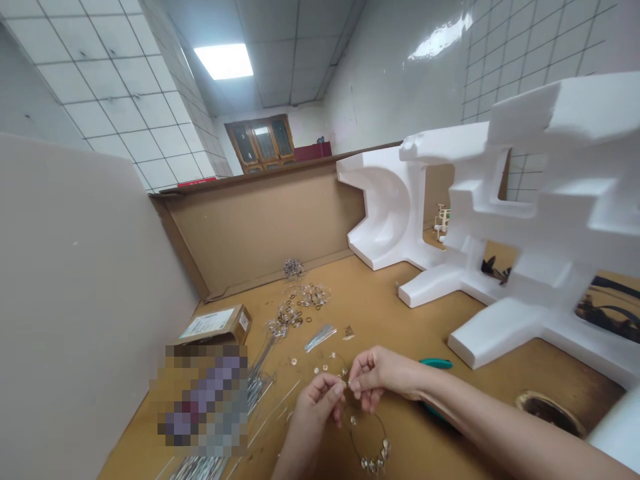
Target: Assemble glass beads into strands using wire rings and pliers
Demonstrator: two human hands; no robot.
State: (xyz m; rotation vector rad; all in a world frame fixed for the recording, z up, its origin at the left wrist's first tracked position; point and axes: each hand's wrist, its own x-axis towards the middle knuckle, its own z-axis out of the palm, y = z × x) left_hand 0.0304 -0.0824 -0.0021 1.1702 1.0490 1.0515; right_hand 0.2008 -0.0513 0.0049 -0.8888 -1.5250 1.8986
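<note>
My left hand (320,400) and my right hand (377,377) meet fingertip to fingertip above the table, both closed in a pinch. A thin wire loop strung with clear beads (375,461) hangs below them, its wire running up to my fingers. What lies exactly between the fingertips is too small to make out. Several loose clear beads (325,367) lie just beyond my hands. Under my right forearm, partly hidden, is a pair of pliers with green handles (436,363).
Piles of small rings and clear pieces (293,317) lie farther back, near a bundle of thin strips (321,338). A cardboard box (220,323) and metal rods (200,467) are at left. White foam packing (500,320) stands at right; a cardboard wall (270,233) closes the back.
</note>
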